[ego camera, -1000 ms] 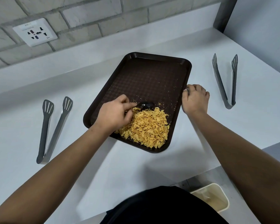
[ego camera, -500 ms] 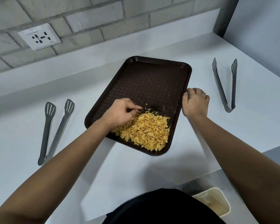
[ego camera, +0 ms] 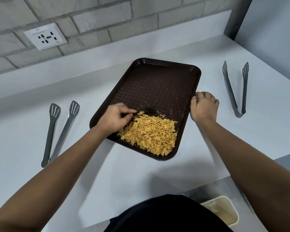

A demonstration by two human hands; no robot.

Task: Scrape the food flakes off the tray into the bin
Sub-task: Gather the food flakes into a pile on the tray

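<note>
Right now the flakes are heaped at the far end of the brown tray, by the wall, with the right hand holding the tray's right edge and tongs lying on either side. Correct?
Not quite. The head view shows the flakes heaped at the near end of the brown tray, toward the person; the far end holds only crumbs. The rest stands: the right hand holds the tray's right edge, and tongs lie on the left and right.

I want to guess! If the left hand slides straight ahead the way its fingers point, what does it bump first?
Probably the top edge of the heap of yellow food flakes; the left hand points right along it.
</note>
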